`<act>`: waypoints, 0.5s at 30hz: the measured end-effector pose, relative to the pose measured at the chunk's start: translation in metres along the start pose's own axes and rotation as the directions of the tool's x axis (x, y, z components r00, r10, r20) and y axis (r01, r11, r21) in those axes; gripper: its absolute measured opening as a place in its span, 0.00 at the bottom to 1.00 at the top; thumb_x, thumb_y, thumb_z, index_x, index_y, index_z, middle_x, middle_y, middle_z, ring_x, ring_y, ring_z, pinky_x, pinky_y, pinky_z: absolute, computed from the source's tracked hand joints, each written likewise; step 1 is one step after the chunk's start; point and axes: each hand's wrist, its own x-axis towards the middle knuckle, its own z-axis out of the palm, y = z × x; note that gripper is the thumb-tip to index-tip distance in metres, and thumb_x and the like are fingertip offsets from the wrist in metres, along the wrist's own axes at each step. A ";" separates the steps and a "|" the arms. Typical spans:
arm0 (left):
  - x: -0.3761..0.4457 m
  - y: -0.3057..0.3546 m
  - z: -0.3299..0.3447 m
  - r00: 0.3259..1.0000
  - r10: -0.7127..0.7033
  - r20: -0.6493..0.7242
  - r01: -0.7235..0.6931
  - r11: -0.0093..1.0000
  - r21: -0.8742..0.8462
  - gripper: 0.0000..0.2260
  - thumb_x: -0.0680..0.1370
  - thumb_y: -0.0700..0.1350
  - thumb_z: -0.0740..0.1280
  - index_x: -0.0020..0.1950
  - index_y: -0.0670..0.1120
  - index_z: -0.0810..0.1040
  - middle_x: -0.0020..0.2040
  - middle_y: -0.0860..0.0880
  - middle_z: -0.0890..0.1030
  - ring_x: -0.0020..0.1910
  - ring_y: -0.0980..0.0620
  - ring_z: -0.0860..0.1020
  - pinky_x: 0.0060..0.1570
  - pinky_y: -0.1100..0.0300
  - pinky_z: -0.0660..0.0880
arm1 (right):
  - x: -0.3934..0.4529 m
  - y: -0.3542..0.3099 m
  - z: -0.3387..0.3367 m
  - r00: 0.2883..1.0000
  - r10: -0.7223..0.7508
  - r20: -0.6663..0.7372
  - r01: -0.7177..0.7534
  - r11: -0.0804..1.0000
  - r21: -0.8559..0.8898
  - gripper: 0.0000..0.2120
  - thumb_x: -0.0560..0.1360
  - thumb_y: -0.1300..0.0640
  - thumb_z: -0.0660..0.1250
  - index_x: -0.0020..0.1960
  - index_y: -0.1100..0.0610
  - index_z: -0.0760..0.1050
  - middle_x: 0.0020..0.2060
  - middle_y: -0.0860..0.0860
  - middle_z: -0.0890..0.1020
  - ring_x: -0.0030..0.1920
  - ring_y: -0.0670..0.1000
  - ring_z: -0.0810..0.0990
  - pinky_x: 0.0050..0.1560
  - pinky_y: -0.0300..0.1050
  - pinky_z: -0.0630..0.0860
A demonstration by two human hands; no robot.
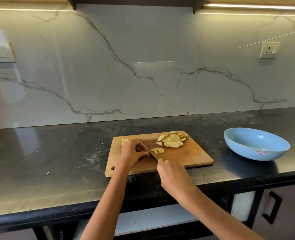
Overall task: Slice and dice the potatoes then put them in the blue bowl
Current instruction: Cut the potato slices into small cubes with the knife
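Right hand point(173, 174) grips knife point(152, 157), left hand point(133, 151) pinches blade tip beside cut potato strips point(158, 150); thin, wet, slippery, likely brittle—scoop from underneath.

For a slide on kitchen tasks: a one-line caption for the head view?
Right hand cuts potato strips with a knife on the cutting board; blue bowl empty.

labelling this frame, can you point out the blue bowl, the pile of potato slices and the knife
blue bowl point(243, 149): head view, on its outer front wall.
pile of potato slices point(173, 138): head view, on a slice mid-pile at the board's far right.
knife point(152, 157): head view, on the bare blade between the two hands.
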 end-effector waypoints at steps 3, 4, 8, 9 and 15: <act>0.000 0.000 0.000 1.000 -0.003 0.000 0.003 1.000 -0.006 0.08 0.68 0.37 0.75 0.38 0.48 0.78 0.38 0.51 0.81 0.39 0.56 0.79 0.37 0.69 0.73 | -0.001 0.003 -0.002 0.999 0.035 -0.022 -0.035 0.999 0.016 0.10 0.79 0.66 0.57 0.59 0.61 0.71 0.52 0.56 0.77 0.50 0.54 0.79 0.37 0.40 0.66; 0.000 0.000 0.000 1.000 -0.005 0.001 0.005 1.000 -0.006 0.08 0.68 0.37 0.75 0.38 0.48 0.78 0.38 0.51 0.81 0.39 0.56 0.79 0.37 0.69 0.73 | 0.001 0.004 -0.002 0.999 0.043 -0.017 -0.043 0.999 0.024 0.10 0.79 0.66 0.58 0.59 0.61 0.71 0.52 0.56 0.77 0.50 0.53 0.79 0.35 0.40 0.66; 0.000 -0.002 0.001 1.000 0.001 -0.004 -0.001 1.000 -0.004 0.08 0.68 0.37 0.75 0.39 0.47 0.79 0.40 0.49 0.82 0.39 0.55 0.79 0.39 0.68 0.74 | 0.009 0.014 0.003 0.997 0.083 0.000 -0.082 0.991 0.106 0.08 0.78 0.65 0.59 0.56 0.61 0.72 0.46 0.55 0.77 0.39 0.51 0.71 0.33 0.39 0.64; 0.000 -0.002 0.001 1.000 0.002 -0.008 -0.002 1.000 0.002 0.07 0.69 0.37 0.74 0.39 0.47 0.79 0.39 0.50 0.81 0.40 0.56 0.79 0.39 0.69 0.74 | 0.011 0.018 0.004 0.996 0.092 -0.003 -0.091 0.988 0.123 0.08 0.78 0.65 0.59 0.55 0.60 0.72 0.44 0.54 0.77 0.37 0.50 0.70 0.31 0.39 0.63; 0.010 0.002 0.010 0.996 0.060 -0.060 -0.058 0.997 0.047 0.03 0.73 0.40 0.71 0.46 0.44 0.81 0.43 0.49 0.81 0.40 0.57 0.76 0.40 0.71 0.70 | 0.014 0.034 0.006 0.988 0.128 -0.090 -0.112 0.980 0.162 0.07 0.79 0.60 0.59 0.55 0.59 0.73 0.44 0.53 0.78 0.36 0.47 0.71 0.26 0.34 0.58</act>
